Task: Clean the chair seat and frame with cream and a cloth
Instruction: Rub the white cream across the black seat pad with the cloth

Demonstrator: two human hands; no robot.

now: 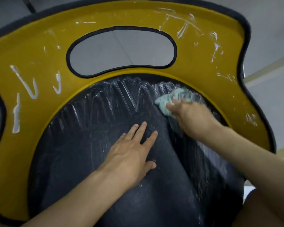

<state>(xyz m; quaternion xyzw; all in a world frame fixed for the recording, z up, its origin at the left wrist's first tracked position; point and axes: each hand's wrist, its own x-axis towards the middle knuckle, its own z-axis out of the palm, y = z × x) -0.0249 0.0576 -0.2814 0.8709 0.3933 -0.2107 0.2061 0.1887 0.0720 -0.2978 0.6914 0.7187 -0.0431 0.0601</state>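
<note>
A chair fills the view: a black round seat smeared with white cream streaks, ringed by a yellow frame with a black edge and an oval opening. Thick white cream lines lie on the frame's left side, thinner smears on its right. My left hand rests flat on the middle of the seat, fingers straight. My right hand holds a pale green cloth against the seat's upper right, near the yellow rim. The cloth is bunched under my fingers and partly hidden.
Grey tiled floor shows through the frame's opening and around the chair. A pale floor strip runs at the right. A dark patch of clothing sits at the lower right edge.
</note>
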